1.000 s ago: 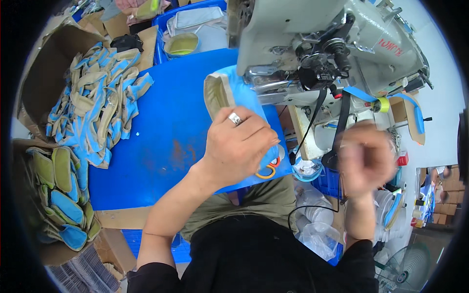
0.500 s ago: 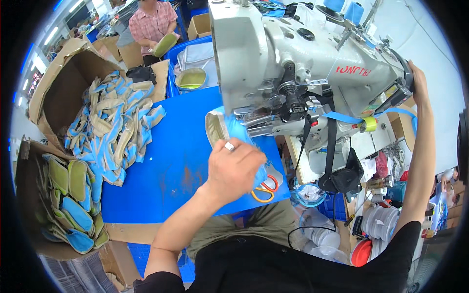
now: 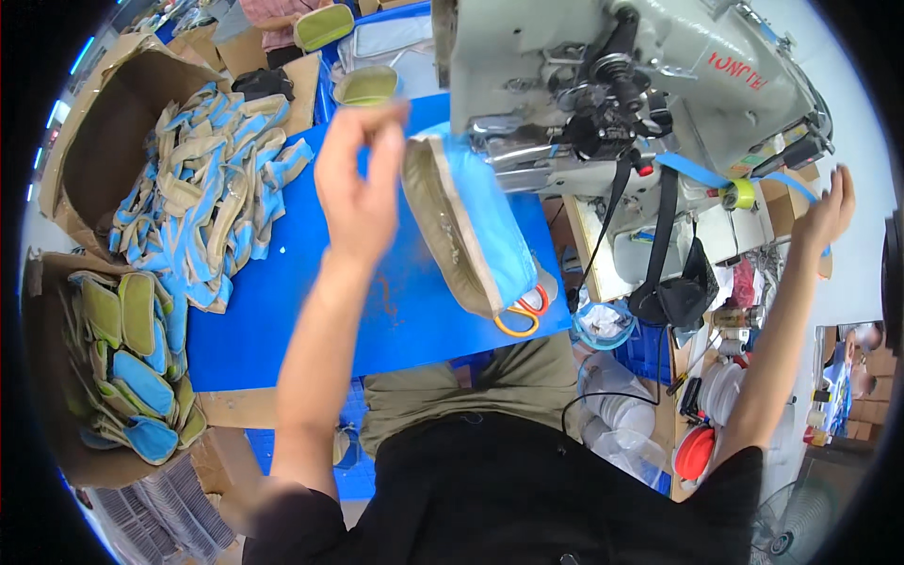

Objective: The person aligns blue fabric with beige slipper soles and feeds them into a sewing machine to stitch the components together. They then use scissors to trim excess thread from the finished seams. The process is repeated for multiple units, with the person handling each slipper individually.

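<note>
A blue pouch-like fabric piece [image 3: 494,226] with a beige band and an olive face hangs at the needle area of the grey sewing machine [image 3: 556,56]. Its upper end is hidden behind the machine head. My left hand [image 3: 356,193], somewhat blurred, is raised just left of it, thumb and forefinger curved with a gap between them and nothing visible in them. Far right, my right hand [image 3: 827,215] has its fingers stretched out beside a blue tape [image 3: 697,169]; whether it touches the tape I cannot tell. Orange-handled scissors [image 3: 518,325] lie partly under the fabric piece.
A blue tabletop [image 3: 311,330] spreads before me. On the left, one carton [image 3: 89,132] spills beige-and-blue strips [image 3: 202,198]; another [image 3: 56,377] holds green and blue pieces. Across the table, a person [image 3: 273,19] holds a green piece. A fan [image 3: 786,537] stands lower right.
My left hand has let go of the fabric piece and moved up and left. My right hand has come off the machine's right end, fingers extended. The fabric piece now shows its olive face.
</note>
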The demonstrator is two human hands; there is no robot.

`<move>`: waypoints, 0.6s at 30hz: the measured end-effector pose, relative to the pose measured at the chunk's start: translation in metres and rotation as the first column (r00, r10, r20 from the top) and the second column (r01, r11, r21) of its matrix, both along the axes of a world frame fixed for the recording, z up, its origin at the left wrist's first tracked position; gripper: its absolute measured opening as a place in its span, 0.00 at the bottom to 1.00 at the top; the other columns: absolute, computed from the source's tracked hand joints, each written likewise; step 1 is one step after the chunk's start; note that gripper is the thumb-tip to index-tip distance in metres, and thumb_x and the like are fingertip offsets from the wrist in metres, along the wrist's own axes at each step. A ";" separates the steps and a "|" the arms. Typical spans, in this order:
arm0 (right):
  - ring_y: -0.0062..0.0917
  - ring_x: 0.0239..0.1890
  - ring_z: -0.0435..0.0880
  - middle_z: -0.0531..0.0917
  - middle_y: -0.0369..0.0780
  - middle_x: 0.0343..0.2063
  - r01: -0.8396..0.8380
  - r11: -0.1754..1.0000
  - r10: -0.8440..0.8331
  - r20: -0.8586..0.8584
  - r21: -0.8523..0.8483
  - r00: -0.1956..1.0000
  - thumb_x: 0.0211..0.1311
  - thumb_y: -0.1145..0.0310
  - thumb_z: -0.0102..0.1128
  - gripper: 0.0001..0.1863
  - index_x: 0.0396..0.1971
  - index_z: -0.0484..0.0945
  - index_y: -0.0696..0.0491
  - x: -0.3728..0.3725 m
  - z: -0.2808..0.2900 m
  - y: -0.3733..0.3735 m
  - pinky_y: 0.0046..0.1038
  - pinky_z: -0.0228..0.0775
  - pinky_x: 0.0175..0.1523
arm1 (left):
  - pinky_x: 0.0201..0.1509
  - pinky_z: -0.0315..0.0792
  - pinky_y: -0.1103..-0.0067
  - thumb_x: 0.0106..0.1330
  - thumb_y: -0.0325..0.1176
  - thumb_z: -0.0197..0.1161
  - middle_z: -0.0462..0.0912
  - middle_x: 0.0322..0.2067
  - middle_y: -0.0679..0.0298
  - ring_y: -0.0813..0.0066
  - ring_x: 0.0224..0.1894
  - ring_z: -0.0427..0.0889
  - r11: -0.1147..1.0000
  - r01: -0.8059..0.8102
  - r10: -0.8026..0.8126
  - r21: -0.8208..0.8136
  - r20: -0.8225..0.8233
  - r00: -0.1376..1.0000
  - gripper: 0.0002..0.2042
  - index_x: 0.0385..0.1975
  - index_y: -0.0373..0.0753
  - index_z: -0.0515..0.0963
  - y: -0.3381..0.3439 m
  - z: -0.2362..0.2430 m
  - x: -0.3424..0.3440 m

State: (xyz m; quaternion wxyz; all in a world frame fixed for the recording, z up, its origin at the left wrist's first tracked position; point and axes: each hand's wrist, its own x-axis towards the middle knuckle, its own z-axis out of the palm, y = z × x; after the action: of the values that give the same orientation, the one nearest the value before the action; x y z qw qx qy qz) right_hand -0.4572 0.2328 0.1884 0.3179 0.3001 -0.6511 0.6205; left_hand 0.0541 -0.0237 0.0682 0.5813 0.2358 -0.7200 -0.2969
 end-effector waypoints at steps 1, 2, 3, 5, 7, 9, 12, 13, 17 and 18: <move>0.27 0.59 0.80 0.83 0.44 0.57 -0.061 0.995 0.060 -0.011 -0.074 0.998 0.74 0.67 0.60 0.19 0.57 0.80 0.62 0.067 -0.025 -0.012 0.32 0.69 0.66 | 0.56 0.74 0.75 0.76 0.31 0.56 0.86 0.48 0.59 0.71 0.48 0.82 0.980 0.097 -0.099 0.173 0.001 0.995 0.13 0.52 0.32 0.82 -0.018 0.001 0.001; 0.27 0.58 0.80 0.83 0.44 0.56 -0.156 0.986 0.157 0.001 -0.057 0.988 0.73 0.69 0.60 0.18 0.57 0.80 0.62 0.115 -0.044 -0.013 0.32 0.69 0.66 | 0.58 0.73 0.75 0.77 0.33 0.55 0.86 0.49 0.59 0.71 0.50 0.82 0.958 0.192 -0.204 0.215 0.037 0.978 0.14 0.53 0.32 0.81 -0.033 -0.003 -0.005; 0.28 0.57 0.81 0.83 0.44 0.55 -0.245 0.969 0.246 0.013 -0.041 0.969 0.73 0.71 0.60 0.17 0.56 0.80 0.62 0.152 -0.065 -0.010 0.32 0.69 0.65 | 0.61 0.72 0.75 0.78 0.35 0.53 0.86 0.50 0.59 0.71 0.53 0.81 0.922 0.289 -0.315 0.257 0.065 0.947 0.16 0.55 0.32 0.80 -0.047 -0.007 -0.012; 0.27 0.54 0.81 0.84 0.43 0.51 -0.333 0.924 0.331 0.045 0.190 0.943 0.72 0.74 0.59 0.15 0.55 0.78 0.62 0.214 -0.101 -0.006 0.30 0.70 0.63 | 0.65 0.69 0.75 0.79 0.38 0.50 0.85 0.52 0.59 0.71 0.56 0.80 0.838 0.408 -0.480 0.363 0.134 0.867 0.19 0.58 0.31 0.79 -0.053 -0.010 -0.022; 0.23 0.49 0.83 0.85 0.43 0.47 -0.460 0.812 0.445 0.128 0.360 0.886 0.68 0.76 0.63 0.19 0.58 0.77 0.60 0.255 -0.111 -0.016 0.28 0.73 0.55 | 0.68 0.67 0.75 0.80 0.41 0.48 0.85 0.53 0.58 0.72 0.59 0.78 0.763 0.432 -0.581 0.481 0.217 0.785 0.22 0.60 0.30 0.78 -0.052 -0.007 -0.033; 0.18 0.41 0.82 0.85 0.39 0.41 -0.506 0.754 0.464 0.205 0.419 0.862 0.70 0.76 0.63 0.25 0.65 0.71 0.59 0.263 -0.106 -0.030 0.23 0.74 0.47 | 0.68 0.67 0.75 0.80 0.40 0.48 0.85 0.52 0.59 0.72 0.58 0.79 0.727 0.489 -0.604 0.481 0.111 0.789 0.22 0.59 0.28 0.78 -0.044 -0.011 -0.035; 0.15 0.33 0.79 0.83 0.36 0.33 -0.555 0.705 0.443 0.337 0.442 0.831 0.72 0.74 0.62 0.31 0.73 0.64 0.59 0.242 -0.096 -0.053 0.19 0.74 0.40 | 0.63 0.71 0.77 0.79 0.38 0.50 0.85 0.51 0.60 0.75 0.55 0.80 0.674 0.559 -0.648 0.484 0.023 0.761 0.20 0.59 0.28 0.78 -0.056 -0.019 -0.039; 0.14 0.31 0.79 0.83 0.35 0.31 -0.573 0.685 0.448 0.359 0.451 0.819 0.73 0.73 0.61 0.34 0.75 0.60 0.58 0.233 -0.096 -0.056 0.18 0.72 0.37 | 0.62 0.71 0.78 0.79 0.37 0.51 0.85 0.52 0.61 0.76 0.54 0.80 0.637 0.567 -0.659 0.523 -0.012 0.752 0.20 0.59 0.28 0.78 -0.057 -0.022 -0.038; 0.12 0.30 0.77 0.82 0.32 0.29 -0.473 0.651 0.294 0.378 0.594 0.878 0.76 0.67 0.61 0.10 0.42 0.78 0.60 0.213 -0.091 -0.067 0.18 0.70 0.36 | 0.54 0.72 0.82 0.75 0.35 0.56 0.85 0.46 0.66 0.82 0.48 0.80 0.532 0.626 -0.690 0.571 -0.137 0.711 0.15 0.53 0.31 0.79 -0.062 -0.025 -0.035; 0.11 0.28 0.77 0.82 0.32 0.26 -0.465 0.670 0.301 0.361 0.579 0.883 0.75 0.65 0.63 0.11 0.41 0.80 0.59 0.209 -0.093 -0.068 0.18 0.68 0.35 | 0.53 0.72 0.82 0.75 0.34 0.56 0.84 0.44 0.67 0.82 0.46 0.80 0.546 0.630 -0.693 0.552 -0.124 0.710 0.14 0.52 0.31 0.79 -0.065 -0.024 -0.035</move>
State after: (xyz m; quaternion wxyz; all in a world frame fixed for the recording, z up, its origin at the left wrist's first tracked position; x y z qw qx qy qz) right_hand -0.2478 0.1650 0.0957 -0.0241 0.4465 -0.7794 0.4388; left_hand 0.0192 -0.0892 0.0447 0.2907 0.1210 -0.6658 -0.6764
